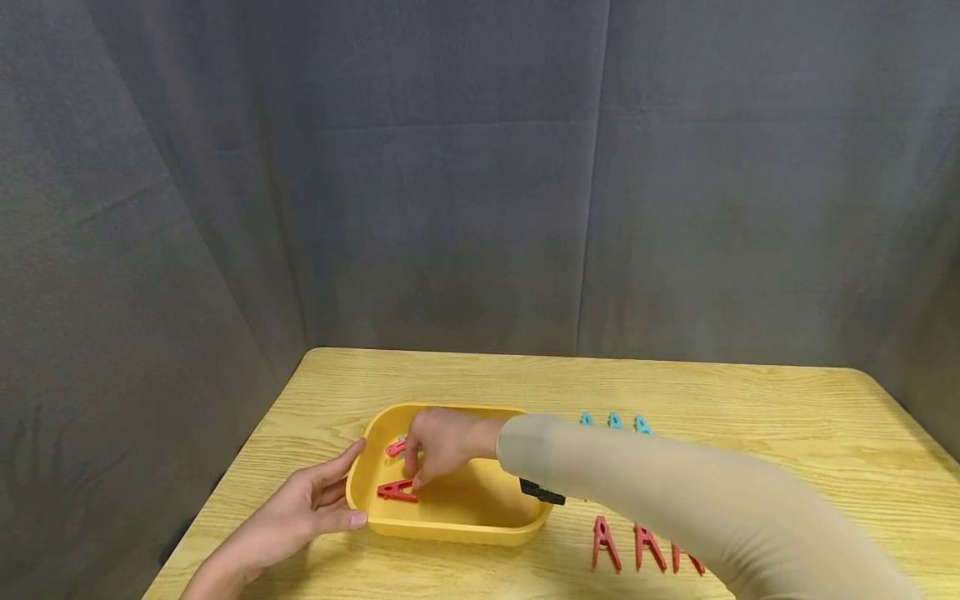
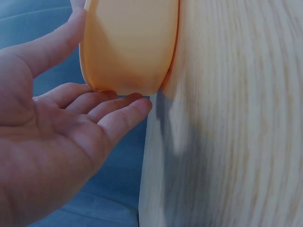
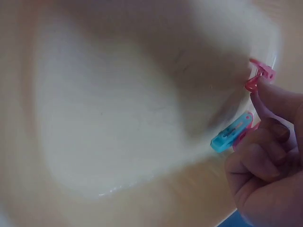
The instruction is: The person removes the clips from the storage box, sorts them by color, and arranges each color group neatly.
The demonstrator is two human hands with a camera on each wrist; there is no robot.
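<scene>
R hand (image 1: pixel 442 446) is reaching into the yellow tub (image 1: pixel 450 527), fingers curled down; fingertips are touching a red peg (image 1: pixel 397 491) lying flat on the tub floor, long axis roughly left-right, just below the fingers. Wrist cam is showing a blue peg (image 3: pixel 231 133) and a pink one against the curled fingers, but can't tell if they're gripped. L hand (image 1: pixel 315 500) is bracing the tub's near-left corner, fingers straight. Tub is sitting on a wooden table (image 1: pixel 750 400); more pegs (image 1: pixel 626 546) lying to the right, grey curtain (image 1: pixel 450 167) behind.
</scene>
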